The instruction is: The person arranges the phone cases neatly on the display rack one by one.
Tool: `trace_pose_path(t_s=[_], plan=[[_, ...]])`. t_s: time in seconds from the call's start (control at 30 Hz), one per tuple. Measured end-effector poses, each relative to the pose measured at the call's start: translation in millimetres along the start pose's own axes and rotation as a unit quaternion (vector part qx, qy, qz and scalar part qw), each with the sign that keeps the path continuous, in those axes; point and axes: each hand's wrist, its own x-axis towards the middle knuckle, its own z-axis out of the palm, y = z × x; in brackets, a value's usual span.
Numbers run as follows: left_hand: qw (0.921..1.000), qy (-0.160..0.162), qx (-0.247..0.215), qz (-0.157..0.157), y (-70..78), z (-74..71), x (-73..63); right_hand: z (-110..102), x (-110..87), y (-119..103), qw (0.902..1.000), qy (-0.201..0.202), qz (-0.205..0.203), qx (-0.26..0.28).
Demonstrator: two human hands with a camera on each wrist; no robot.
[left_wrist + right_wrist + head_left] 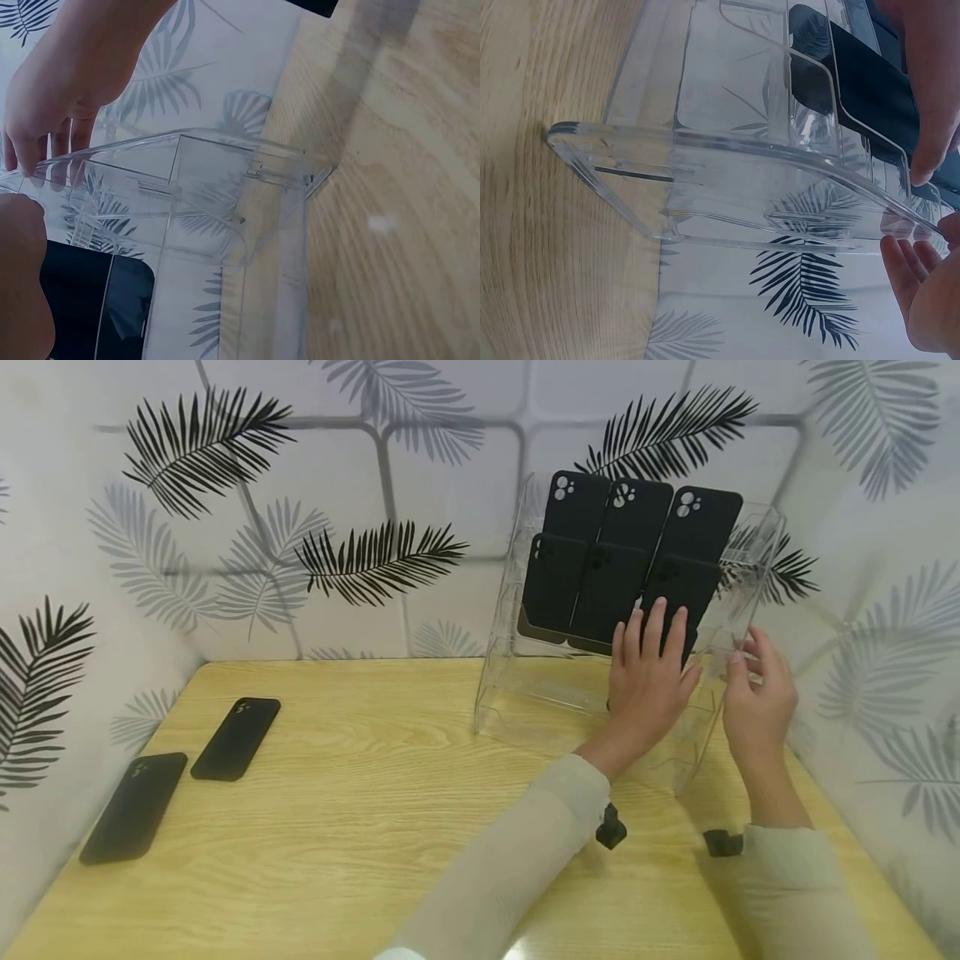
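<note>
A clear plastic display stand [555, 689] leans back at the right of the table, holding several black phone cases in two overlapping rows. My left hand [648, 668] lies with extended fingers against the lower right phone case [682, 585], covering its lower part. At the stand's right side panel, my right hand [759, 702] grips the edge; in the right wrist view, thumb and fingers [904, 266] sit on either side of that panel. Above the left hand, an upper-row phone case [701, 527] shows its camera cutouts. The left wrist view catches a dark case [75, 300] behind clear plastic.
Two more black phone cases, one nearer [135, 810] and one farther [236, 739], lie flat at the left of the wooden table [337, 827]. A leaf-patterned wall covering [450, 510] rises behind the table and along both sides.
</note>
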Motion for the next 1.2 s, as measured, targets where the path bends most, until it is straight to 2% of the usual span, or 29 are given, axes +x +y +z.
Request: trace_pose_path(t_s=[0.1, 0.2, 0.47, 0.73, 0.97, 1.2], plan=[[0.9991, 0.033, 0.012, 0.023, -2.3, 2.3, 3.0, 0, -0.4, -1, 1.0000, -0.002, 0.000, 0.002], [0.9984, 0.047, 0.018, 0.027, -3.6, 3.4, 5.5, 1, -0.6, -1, 1.0000, -0.004, 0.001, 0.001], [0.9996, 0.020, 0.006, 0.020, -5.8, -3.0, 8.6, 2, 0.9, -1, 1.0000, -0.005, 0.003, -0.002], [0.9994, 0.027, -0.018, 0.016, -13.1, -13.6, 3.5, 2, 1.8, -2, 1.0000, -0.006, -0.002, 0.003], [0.9987, 0.020, -0.042, 0.021, -37.4, -33.2, -8.0, 1, 0.7, -5, 0.9995, -0.011, 0.016, 0.024], [0.9960, -0.022, -0.086, 0.013, -75.3, -49.5, -21.8, -1, 0.9, -2, 0.9994, -0.002, 0.024, 0.024]])
